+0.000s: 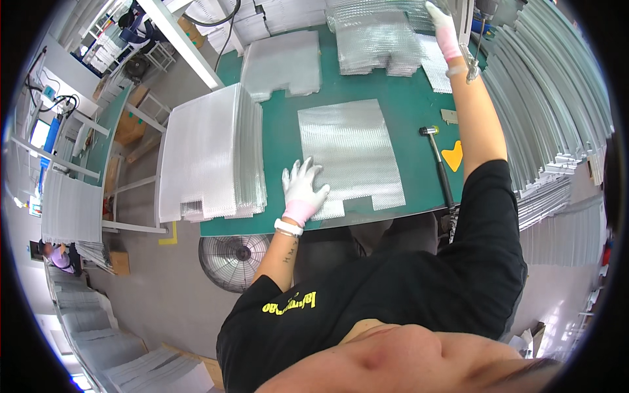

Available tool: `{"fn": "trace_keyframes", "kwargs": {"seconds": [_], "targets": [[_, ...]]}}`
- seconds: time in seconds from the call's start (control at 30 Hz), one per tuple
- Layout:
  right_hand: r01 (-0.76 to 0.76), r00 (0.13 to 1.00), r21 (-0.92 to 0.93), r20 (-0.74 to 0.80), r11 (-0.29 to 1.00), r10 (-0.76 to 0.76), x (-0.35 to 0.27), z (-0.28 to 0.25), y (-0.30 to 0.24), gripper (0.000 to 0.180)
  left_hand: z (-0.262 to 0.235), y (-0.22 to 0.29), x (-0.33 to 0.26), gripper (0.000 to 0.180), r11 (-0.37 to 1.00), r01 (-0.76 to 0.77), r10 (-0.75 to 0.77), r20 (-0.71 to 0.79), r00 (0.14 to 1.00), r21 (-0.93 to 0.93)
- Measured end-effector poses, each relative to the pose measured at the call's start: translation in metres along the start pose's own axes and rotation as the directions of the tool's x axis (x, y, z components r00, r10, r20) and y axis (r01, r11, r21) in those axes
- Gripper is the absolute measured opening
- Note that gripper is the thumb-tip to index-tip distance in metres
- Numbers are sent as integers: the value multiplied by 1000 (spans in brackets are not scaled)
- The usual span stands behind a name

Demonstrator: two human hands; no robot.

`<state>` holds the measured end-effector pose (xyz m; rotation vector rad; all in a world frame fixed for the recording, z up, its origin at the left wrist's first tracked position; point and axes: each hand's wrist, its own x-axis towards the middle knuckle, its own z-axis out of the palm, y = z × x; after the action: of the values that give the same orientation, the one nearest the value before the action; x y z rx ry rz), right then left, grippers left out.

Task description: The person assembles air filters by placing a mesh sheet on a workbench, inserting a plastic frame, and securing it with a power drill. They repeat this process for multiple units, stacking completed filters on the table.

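- Single silver sheet (357, 147), bubble-textured, is laid flat near the middle of the green surface (282, 131); a notch is seen in its near edge.
- Left hand (304, 190), white-and-pink glove, is placed on the sheet's near-left part; fingers spread open, palm down, nothing seen gripped.
- White band (288, 227) is worn on the left wrist.
- Right hand (443, 29), same kind of glove, is stretched to the far right, beside the far-right stack (377, 46) of silver sheets; fingertips are lost near the top picture edge, so open or gripping cannot be told.
- Right arm is extended almost straight; left arm is bent.
- Near-left stack (200, 147) of silver sheets is set left of the single sheet, apart from it; notch at its near edge.
- Far-left stack (282, 62) is set behind, with a notched near edge too.
- Hammer (441, 164) is laid right of the sheet, head pointed away from the person.
- Yellow flat piece (453, 156) is seen just right of the hammer handle; small beige piece (449, 116) is seen farther back.
- Many grey panels (544, 98) are stacked on the right, past the surface.
- Round fan (239, 255) is seen on the floor below the near edge.
- Another person (62, 257) is seen far left.
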<state>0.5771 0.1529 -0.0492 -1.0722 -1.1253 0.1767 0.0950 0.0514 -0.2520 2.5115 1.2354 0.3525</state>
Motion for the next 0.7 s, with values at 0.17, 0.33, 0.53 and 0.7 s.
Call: {"fn": "trace_keyframes", "kwargs": {"seconds": [0.17,0.33,0.53,0.7], "targets": [[-86,996,4,11,996,86,-130,-1,-75,44,-37,18,6,52,987,-43,45,-9,999,154],[-222,960,206,-126,953,251,-290,15,-112,60,-33,3,-9,50,788,-198,8,-312,950,-583],[-284,935,-433,74,856,348,-365,21,-129,59,-89,78,-51,80,727,374,-449,14,894,-576],[-221,901,-638,155,738,404,-359,22,-127,55,-48,56,-36,78,915,215,-297,-209,932,-340]]}}
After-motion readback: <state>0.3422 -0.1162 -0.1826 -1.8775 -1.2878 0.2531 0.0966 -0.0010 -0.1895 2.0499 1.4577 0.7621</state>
